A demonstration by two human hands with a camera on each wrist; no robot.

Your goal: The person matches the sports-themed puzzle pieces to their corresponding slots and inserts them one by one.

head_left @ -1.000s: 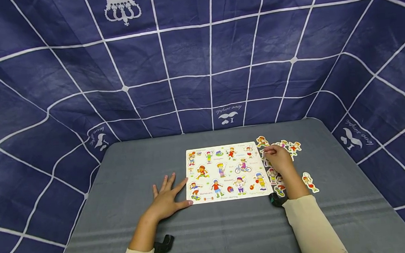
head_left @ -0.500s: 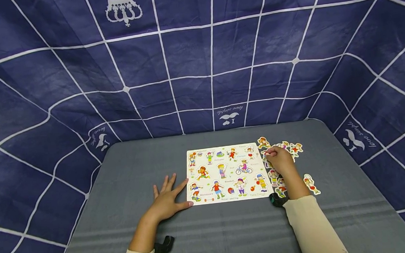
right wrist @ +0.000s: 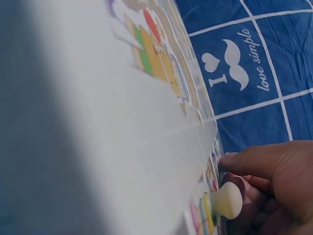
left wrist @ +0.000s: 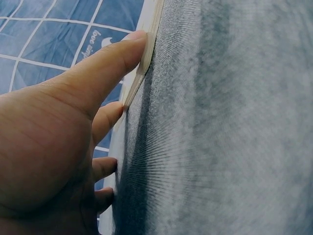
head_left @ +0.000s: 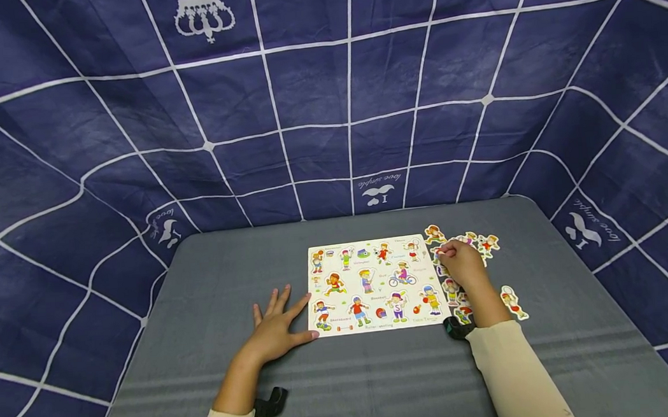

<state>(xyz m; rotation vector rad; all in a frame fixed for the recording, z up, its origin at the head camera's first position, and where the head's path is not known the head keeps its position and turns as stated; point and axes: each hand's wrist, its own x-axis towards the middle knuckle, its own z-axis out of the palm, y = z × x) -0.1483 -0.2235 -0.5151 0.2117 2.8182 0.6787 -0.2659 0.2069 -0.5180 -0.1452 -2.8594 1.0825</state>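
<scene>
A pale puzzle board (head_left: 382, 300) printed with children playing sports lies flat on the table. My left hand (head_left: 274, 334) is spread on the cloth at its left, thumb (left wrist: 128, 51) and index fingertip touching the board's edge. My right hand (head_left: 460, 264) reaches over loose puzzle pieces (head_left: 450, 290) beside the board's right edge. Its thumb and curled fingers pinch a small piece that they mostly cover. In the right wrist view, a white round knob (right wrist: 227, 200) on a piece stands close to those fingers.
A grey cloth covers the table (head_left: 379, 384). One piece (head_left: 510, 303) lies apart at the right of my forearm, another (head_left: 434, 233) near the board's upper right corner. More pieces (head_left: 488, 244) sit behind my right hand. A blue curtain (head_left: 315, 95) with white lines hangs around.
</scene>
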